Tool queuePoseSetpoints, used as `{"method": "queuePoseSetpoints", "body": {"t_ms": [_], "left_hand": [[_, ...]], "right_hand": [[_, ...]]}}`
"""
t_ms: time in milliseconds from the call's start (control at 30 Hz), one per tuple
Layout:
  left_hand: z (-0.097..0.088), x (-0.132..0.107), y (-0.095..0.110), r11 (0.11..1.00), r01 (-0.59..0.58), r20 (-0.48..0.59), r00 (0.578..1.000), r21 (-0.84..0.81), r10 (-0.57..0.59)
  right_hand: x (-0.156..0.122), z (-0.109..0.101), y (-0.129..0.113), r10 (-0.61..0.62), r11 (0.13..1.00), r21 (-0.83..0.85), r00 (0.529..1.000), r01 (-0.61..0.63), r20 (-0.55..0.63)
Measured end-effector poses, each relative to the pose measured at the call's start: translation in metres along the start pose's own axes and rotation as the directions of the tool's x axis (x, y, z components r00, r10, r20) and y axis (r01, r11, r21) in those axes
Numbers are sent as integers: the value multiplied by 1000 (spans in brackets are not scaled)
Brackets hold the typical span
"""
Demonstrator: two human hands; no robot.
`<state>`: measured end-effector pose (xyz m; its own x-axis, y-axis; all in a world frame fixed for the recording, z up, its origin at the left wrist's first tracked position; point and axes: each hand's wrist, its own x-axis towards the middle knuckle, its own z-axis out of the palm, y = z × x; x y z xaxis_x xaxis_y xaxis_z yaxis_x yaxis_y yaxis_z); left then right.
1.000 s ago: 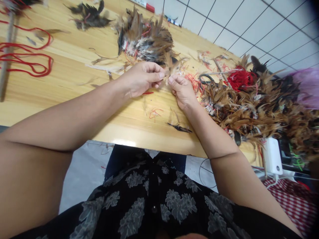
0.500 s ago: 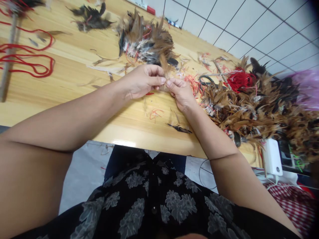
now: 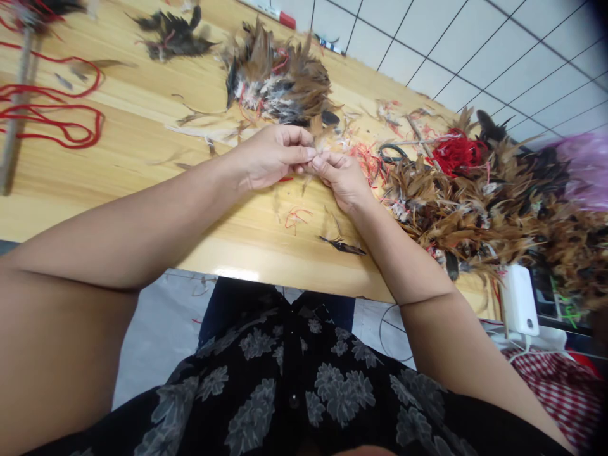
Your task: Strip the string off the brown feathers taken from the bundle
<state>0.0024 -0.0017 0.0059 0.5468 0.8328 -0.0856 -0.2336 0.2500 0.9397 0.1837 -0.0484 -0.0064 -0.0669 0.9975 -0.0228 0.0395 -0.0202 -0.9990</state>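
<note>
My left hand (image 3: 273, 155) and my right hand (image 3: 342, 180) meet fingertip to fingertip above the wooden table (image 3: 142, 164). Both pinch a small tuft of brown feathers (image 3: 317, 130) that sticks up between them. Just behind the hands lies a pile of brown, white and black feathers (image 3: 280, 79). A long heap of brown feathers (image 3: 479, 196) stretches to the right of my right hand. A single dark feather (image 3: 342, 244) lies on the table near my right wrist.
Red cord (image 3: 52, 107) loops across the table's left side beside a stick (image 3: 14, 107). Scissors (image 3: 392, 152) and a red thread bundle (image 3: 456, 152) lie among the right heap. A white power bank (image 3: 520, 301) sits at the table's right end. Red thread scraps (image 3: 297, 215) are scattered about.
My hands have closed together, the right fingertips moving left until they touch the left ones. The feather tuft between them now stands less spread out.
</note>
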Motion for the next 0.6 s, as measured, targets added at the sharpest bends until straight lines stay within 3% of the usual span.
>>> {"method": "queuePoseSetpoints", "body": {"t_ms": [167,367,600], "left_hand": [[-2,0,3,1000,1,39,999,29,-2],[-4,2,-2,997,-21,-5,1000,68,22],[-9,4,-4,950,-161,-35,984,269,177]], "right_hand": [[-1,0,-1,3,1000,-3,1000,-3,12],[-1,2,-4,5,999,39,1000,-6,24],[9,-10,11,19,1000,6,996,-18,-91]]}}
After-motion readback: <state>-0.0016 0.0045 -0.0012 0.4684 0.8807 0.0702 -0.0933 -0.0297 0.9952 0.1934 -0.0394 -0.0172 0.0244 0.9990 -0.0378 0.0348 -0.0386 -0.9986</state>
